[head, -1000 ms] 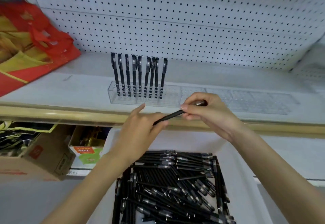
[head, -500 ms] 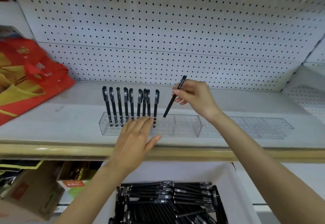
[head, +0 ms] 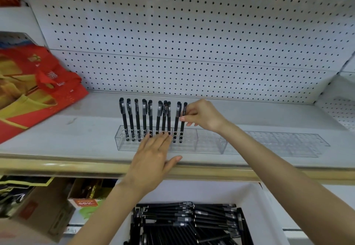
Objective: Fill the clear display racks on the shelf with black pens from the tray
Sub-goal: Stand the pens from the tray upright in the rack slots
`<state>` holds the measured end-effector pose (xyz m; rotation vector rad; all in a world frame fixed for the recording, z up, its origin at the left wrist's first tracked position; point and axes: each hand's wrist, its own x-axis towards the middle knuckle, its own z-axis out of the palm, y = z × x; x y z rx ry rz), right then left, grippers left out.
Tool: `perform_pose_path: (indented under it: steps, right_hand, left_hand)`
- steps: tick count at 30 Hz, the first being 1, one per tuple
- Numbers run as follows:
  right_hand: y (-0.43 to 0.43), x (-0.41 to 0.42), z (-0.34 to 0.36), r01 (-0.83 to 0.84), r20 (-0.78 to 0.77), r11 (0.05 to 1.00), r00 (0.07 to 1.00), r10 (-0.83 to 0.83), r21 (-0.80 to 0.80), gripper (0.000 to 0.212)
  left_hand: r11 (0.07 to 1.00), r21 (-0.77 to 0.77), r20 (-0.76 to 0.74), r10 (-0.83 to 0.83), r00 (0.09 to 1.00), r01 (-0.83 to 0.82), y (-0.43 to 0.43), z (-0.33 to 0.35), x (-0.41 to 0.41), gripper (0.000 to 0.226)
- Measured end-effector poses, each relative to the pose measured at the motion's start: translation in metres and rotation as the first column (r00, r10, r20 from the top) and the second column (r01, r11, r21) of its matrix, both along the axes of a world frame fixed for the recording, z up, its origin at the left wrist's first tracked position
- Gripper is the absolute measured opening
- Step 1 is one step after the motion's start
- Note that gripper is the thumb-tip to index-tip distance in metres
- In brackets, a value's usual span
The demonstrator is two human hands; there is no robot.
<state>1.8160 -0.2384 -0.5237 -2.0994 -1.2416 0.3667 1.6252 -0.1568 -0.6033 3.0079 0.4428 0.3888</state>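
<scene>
Your right hand point(head: 201, 117) pinches a black pen point(head: 182, 121) upright, its tip down in the clear rack point(head: 209, 144), at 3 o'clock of the standing pens point(head: 144, 117). Your left hand point(head: 153, 158), fingers flat, steadies the rack's front. You are likely seating this pen; next, release it and fetch another from the tray point(head: 255, 202) at 6 o'clock.

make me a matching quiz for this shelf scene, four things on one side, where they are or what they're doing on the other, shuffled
1 right hand
2 left hand
3 red bag
4 white tray

a lies at the shelf's left end
b pinches an upright black pen in the clear display rack
c flat, fingers straight, at the rack's front
d below the shelf, holding black pens

Pairs: 1-b, 2-c, 3-a, 4-d
</scene>
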Motion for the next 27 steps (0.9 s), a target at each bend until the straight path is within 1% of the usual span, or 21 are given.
perform_pose_path:
  steps: [5, 7, 9, 12, 14, 16, 17, 19, 21, 24, 27]
  right_hand:
    - [0.002, 0.000, -0.002, 0.023, -0.010, 0.999, 1.000, -0.023, -0.022, 0.022]
    - [0.001, 0.000, -0.001, 0.026, -0.012, 0.999, 1.000, -0.026, -0.047, 0.024]
    - [-0.004, -0.001, -0.001, 0.035, -0.019, 0.998, 0.999, -0.036, -0.057, 0.022]
    - [-0.017, -0.004, -0.003, 0.092, -0.028, 0.994, 0.995, -0.094, -0.054, 0.038]
    - [-0.030, -0.010, -0.005, 0.141, 0.046, 0.990, 0.989, -0.139, -0.028, 0.042]
    - [-0.046, -0.023, -0.010, 0.158, 0.113, 0.986, 0.980, -0.162, 0.044, 0.036]
    - [-0.054, -0.031, -0.014, 0.149, 0.113, 0.985, 0.981, -0.157, 0.083, 0.032]
    - [-0.069, -0.048, -0.024, 0.103, 0.075, 0.987, 0.991, -0.113, 0.120, 0.026]
    - [-0.080, -0.064, -0.037, 0.043, 0.021, 0.995, 0.999, -0.045, 0.095, 0.025]
    - [-0.092, -0.091, -0.067, -0.065, -0.019, 0.998, 0.998, 0.065, -0.011, 0.029]
    - [-0.098, -0.114, -0.113, -0.168, -0.057, 0.972, 0.985, 0.160, -0.167, 0.036]
  left_hand:
    - [1.000, -0.020, 0.017, -0.008, 1.000, 0.009, -0.001, 0.004, 0.000, 0.091]
    - [1.000, -0.029, -0.016, -0.007, 1.000, 0.006, -0.001, 0.005, -0.001, 0.091]
    - [0.999, -0.030, -0.066, -0.019, 0.998, 0.017, 0.000, 0.006, -0.003, 0.090]
    - [0.997, -0.069, -0.111, -0.035, 0.993, 0.027, 0.000, 0.008, -0.007, 0.087]
    - [0.995, -0.100, -0.090, -0.025, 0.996, 0.016, -0.002, 0.011, -0.014, 0.085]
    - [0.994, -0.112, -0.077, -0.023, 0.997, 0.014, -0.004, 0.011, -0.025, 0.083]
    - [0.993, -0.119, -0.083, -0.028, 0.996, 0.018, -0.006, 0.011, -0.032, 0.084]
    - [0.992, -0.126, -0.094, -0.043, 0.995, 0.031, -0.012, 0.006, -0.048, 0.087]
    - [0.989, -0.147, -0.100, -0.049, 0.994, 0.034, -0.018, -0.002, -0.068, 0.088]
    - [0.983, -0.184, -0.087, -0.023, 0.996, 0.007, -0.023, -0.021, -0.100, 0.093]
    - [0.982, -0.182, -0.113, 0.035, 0.993, -0.055, -0.028, -0.043, -0.127, 0.098]
